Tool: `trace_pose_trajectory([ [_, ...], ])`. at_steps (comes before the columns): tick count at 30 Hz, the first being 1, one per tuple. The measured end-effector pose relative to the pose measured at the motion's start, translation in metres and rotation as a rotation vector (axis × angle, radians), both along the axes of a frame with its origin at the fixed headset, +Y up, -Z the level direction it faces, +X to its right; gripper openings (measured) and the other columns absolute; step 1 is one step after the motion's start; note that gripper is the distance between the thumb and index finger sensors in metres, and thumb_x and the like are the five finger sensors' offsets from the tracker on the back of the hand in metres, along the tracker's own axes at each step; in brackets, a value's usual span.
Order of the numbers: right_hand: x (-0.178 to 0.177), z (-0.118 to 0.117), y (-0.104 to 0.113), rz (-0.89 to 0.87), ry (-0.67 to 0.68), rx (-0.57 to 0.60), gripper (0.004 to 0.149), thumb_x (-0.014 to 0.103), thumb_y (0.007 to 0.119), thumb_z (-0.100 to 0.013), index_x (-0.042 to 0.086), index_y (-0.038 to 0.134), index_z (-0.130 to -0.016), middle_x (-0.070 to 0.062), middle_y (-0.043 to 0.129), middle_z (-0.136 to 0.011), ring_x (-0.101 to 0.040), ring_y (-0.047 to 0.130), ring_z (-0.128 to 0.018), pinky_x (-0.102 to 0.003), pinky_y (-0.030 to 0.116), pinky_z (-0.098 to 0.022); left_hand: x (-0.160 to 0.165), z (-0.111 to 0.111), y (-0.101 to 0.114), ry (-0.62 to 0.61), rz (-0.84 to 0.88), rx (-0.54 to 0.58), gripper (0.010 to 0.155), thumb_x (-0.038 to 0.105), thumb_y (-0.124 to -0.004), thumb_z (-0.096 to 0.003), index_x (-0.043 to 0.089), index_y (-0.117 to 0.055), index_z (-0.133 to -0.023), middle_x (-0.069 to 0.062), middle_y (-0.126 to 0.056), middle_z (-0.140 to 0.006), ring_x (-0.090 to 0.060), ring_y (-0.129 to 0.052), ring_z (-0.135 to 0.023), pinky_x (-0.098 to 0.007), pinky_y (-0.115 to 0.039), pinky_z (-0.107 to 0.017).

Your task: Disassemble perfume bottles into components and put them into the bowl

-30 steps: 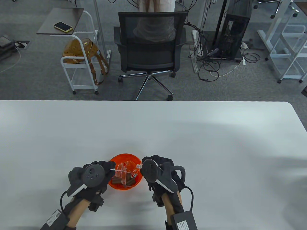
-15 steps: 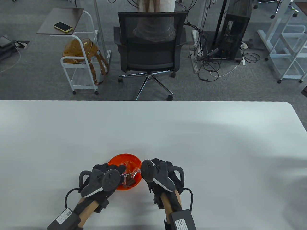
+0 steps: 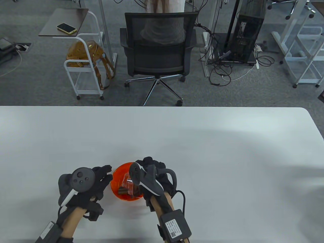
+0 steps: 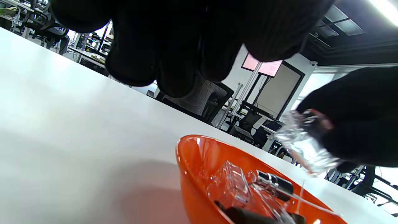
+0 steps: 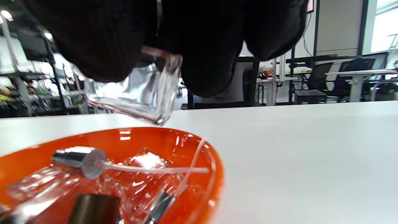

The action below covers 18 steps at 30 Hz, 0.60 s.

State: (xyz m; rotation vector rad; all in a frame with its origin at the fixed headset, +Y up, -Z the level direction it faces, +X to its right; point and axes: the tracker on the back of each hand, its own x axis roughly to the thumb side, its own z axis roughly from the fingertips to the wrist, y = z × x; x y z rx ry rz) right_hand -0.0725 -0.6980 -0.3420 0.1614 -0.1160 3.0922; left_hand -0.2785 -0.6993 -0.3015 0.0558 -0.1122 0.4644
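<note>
The orange bowl (image 3: 116, 174) sits near the table's front edge and holds clear glass bottles (image 3: 127, 182), brown caps (image 3: 123, 190) and a silver spray pump (image 5: 74, 157) with its thin tube. My right hand (image 3: 146, 165) hovers over the bowl's right half and grips an empty clear glass bottle (image 5: 136, 90) just above the rim (image 5: 214, 174). The left wrist view shows this bottle (image 4: 303, 146) tilted over the bowl (image 4: 194, 161). My left hand (image 3: 104, 174) is just left of the bowl, fingers spread and holding nothing.
The white table (image 3: 202, 152) stretches far and to both sides of the bowl. Beyond its far edge stand an office chair (image 3: 158, 48), a small cart (image 3: 83, 68) with a brown bag, and cables on the floor.
My left hand has pulled out of the bowl to the left and opened, leaving the spray pump inside. My right hand has moved left over the bowl with the glass bottle.
</note>
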Motion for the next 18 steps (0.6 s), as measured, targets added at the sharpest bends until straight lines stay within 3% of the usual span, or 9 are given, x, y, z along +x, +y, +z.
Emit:
trace_pose_trajectory([
  [4,-0.02,-0.022,-0.012,0.142,-0.086,-0.086,0.055,0.046,0.089,-0.031,0.03,0.081,-0.083,0.005,0.093,-0.082,-0.01,0.104,-0.06,-0.05,0.079,-0.062,-0.004,0.0,0.001,-0.012,0.018,-0.006,0.058,0.046,-0.078,-0.0448,0.019,-0.09,-0.094,-0.016,-0.101,-0.089,-0.039,-0.098,-0.074,-0.061,-0.067,-0.061],
  [8,-0.024,-0.031,-0.02,0.119,-0.11,-0.157,0.055,0.048,0.088,-0.031,0.03,0.083,-0.083,0.005,0.095,-0.081,-0.01,0.105,-0.058,-0.05,0.079,-0.062,-0.004,-0.001,0.002,-0.023,0.009,-0.001,0.058,0.047,-0.078,-0.0448,0.018,-0.091,-0.094,-0.016,-0.101,-0.089,-0.039,-0.098,-0.074,-0.061,-0.067,-0.061],
  [18,-0.022,-0.03,-0.015,0.205,-0.133,-0.121,0.059,0.05,0.087,-0.03,0.032,0.08,-0.086,0.006,0.092,-0.085,-0.011,0.103,-0.062,-0.051,0.077,-0.063,-0.003,0.0,0.001,-0.051,0.011,-0.003,0.058,0.046,-0.078,-0.0451,0.018,-0.09,-0.095,-0.017,-0.1,-0.09,-0.04,-0.097,-0.075,-0.062,-0.066,-0.062],
])
